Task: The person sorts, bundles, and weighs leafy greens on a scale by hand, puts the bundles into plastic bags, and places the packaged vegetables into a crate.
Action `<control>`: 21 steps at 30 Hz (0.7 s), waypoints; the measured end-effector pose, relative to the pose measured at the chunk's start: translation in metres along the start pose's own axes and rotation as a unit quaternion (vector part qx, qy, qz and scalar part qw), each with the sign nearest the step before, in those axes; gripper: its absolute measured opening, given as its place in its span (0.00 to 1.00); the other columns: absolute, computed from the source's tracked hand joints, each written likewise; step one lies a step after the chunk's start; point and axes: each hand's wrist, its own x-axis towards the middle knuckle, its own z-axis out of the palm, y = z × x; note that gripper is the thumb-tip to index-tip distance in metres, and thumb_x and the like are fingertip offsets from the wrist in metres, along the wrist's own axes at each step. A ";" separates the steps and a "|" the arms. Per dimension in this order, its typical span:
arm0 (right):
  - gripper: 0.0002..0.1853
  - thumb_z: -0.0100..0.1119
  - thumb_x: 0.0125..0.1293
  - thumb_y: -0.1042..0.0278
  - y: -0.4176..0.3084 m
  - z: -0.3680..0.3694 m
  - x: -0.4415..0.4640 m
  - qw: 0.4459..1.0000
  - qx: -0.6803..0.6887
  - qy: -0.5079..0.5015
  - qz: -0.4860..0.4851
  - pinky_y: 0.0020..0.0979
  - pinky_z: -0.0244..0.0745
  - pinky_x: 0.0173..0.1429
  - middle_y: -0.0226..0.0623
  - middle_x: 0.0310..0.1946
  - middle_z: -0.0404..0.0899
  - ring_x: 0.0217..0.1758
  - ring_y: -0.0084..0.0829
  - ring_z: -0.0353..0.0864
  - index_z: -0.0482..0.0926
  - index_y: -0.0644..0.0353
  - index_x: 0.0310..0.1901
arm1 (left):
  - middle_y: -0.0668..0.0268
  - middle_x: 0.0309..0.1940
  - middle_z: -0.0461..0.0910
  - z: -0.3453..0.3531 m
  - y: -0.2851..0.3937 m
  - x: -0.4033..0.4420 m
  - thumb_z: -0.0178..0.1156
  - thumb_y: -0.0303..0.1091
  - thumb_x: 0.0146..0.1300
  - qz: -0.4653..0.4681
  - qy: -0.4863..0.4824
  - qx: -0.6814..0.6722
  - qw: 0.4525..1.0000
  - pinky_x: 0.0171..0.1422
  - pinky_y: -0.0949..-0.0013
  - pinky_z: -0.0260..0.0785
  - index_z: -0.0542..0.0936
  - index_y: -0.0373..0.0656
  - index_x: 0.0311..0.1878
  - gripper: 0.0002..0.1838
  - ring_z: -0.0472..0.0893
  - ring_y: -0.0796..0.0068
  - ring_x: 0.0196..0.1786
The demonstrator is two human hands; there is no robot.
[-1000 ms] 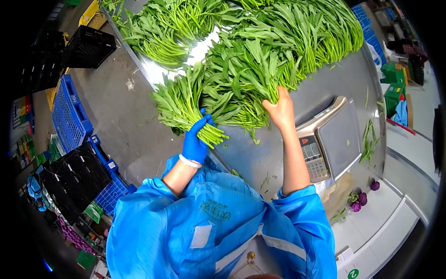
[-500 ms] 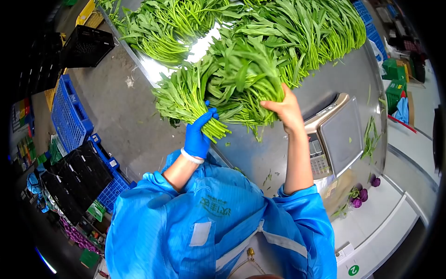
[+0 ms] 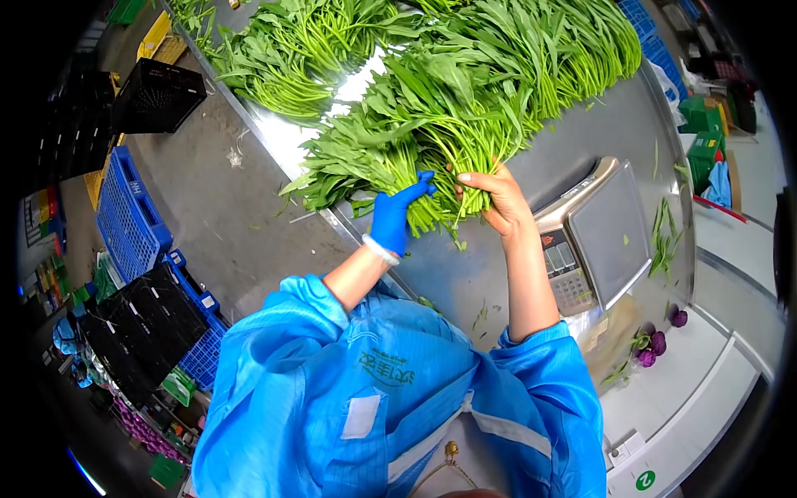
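Over the counter (image 3: 581, 141), gloved left fingers (image 3: 425, 184) and bare right fingers (image 3: 479, 180) wrap around gathered greens (image 3: 378, 158); the pile (image 3: 573, 58) beyond seems left to handle

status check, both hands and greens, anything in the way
Gloved left hand gripping leafy bunch by stems. Bare right hand gripping second bunch, close alongside. Scale off to the right, nothing visibly blocking either hand.

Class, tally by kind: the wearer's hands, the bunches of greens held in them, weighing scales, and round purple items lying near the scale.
Left hand and right hand: 2
Left-hand bunch and right-hand bunch: 2
Weighing scale: 1
Round purple items: 3
Total: 8
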 end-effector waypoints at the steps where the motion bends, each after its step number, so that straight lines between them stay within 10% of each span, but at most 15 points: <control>1: 0.22 0.65 0.53 0.80 0.001 -0.002 0.000 1.000 0.004 -0.009 0.002 0.27 0.75 0.34 0.38 0.39 0.81 0.31 0.27 0.78 0.73 0.61 0.51 | 0.59 0.46 0.82 0.002 -0.005 0.005 0.62 0.23 0.58 -0.002 -0.008 0.008 1.000 0.52 0.70 0.74 0.76 0.32 0.54 0.19 0.82 0.71 0.43; 11: 0.17 0.65 0.57 0.80 0.016 0.003 -0.001 0.997 0.061 -0.046 0.010 0.30 0.77 0.35 0.39 0.36 0.81 0.32 0.29 0.80 0.75 0.63 0.49 | 0.71 0.22 0.75 0.021 -0.049 0.047 0.52 0.22 0.63 0.036 0.054 0.028 0.998 0.19 0.79 0.60 0.76 0.42 0.38 0.05 0.71 0.82 0.18; 21: 0.18 0.65 0.58 0.79 0.014 -0.001 -0.006 0.990 0.107 -0.086 0.021 0.30 0.77 0.37 0.41 0.37 0.80 0.32 0.29 0.79 0.74 0.65 0.50 | 0.68 0.22 0.78 0.027 -0.039 0.041 0.63 0.26 0.59 -0.006 0.030 -0.069 0.997 0.20 0.77 0.64 0.80 0.41 0.38 0.05 0.73 0.79 0.18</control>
